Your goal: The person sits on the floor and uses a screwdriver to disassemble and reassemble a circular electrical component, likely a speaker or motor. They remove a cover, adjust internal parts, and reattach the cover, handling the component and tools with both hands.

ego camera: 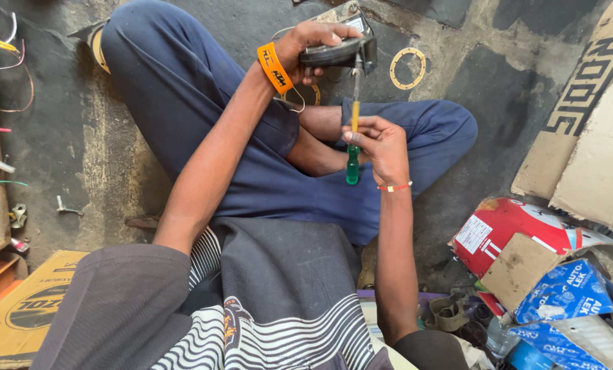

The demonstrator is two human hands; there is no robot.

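1. My left hand [305, 42] is closed around a small dark part with a metal bracket [341, 51]. I hold it far from me, above the bent knees, with the fingers curled over its top.
2. My right hand [382, 147] is clenched on a screwdriver [353, 133] with a green and yellow handle. The handle points toward me, and the thin metal shaft goes up to the underside of the dark part.
3. I cannot tell whether the tip sits in a screw head, because the part hides the contact point.
4. Risk, as I judge it: the part rests on nothing, only in my left hand. If I push hard and the tip slips out, the shaft can run into my left palm or fingers.
5. A loose screw could drop on the dark stained floor [135, 185] between my legs, where it is hard to find.
6. A flat ring gasket [407, 68] lies on the floor just right of the part. On the near right, a heap of torn cardboard boxes [560, 288] stands close to my right elbow, so a wide pull back may knock them.
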